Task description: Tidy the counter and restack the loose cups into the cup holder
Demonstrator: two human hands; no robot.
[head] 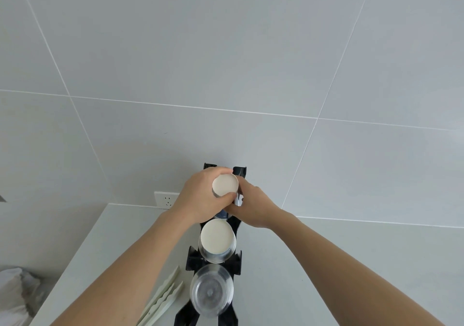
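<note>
**Cup going into the far slot of the holder**

Nearest the camera, a clear plastic cup stack [211,290] sits in the tall black plastic cup holder [192,259], at the near edge of the pale grey counter [313,263]. Left of it lie pale green wavy-edged tongs [164,298]. The left hand [200,196] wraps around an inverted white-bottomed paper cup [225,184] over the holder's far slot. Another white-bottomed cup stack [217,240] fills the middle slot. The right hand [253,206] presses against the holder's side; whether it is clenched on it I cannot tell. Paper cups are probably light and crush easily, so hold low on the wall, gently. Both hands hide the far slot, and the holder's base is cut off.
</note>
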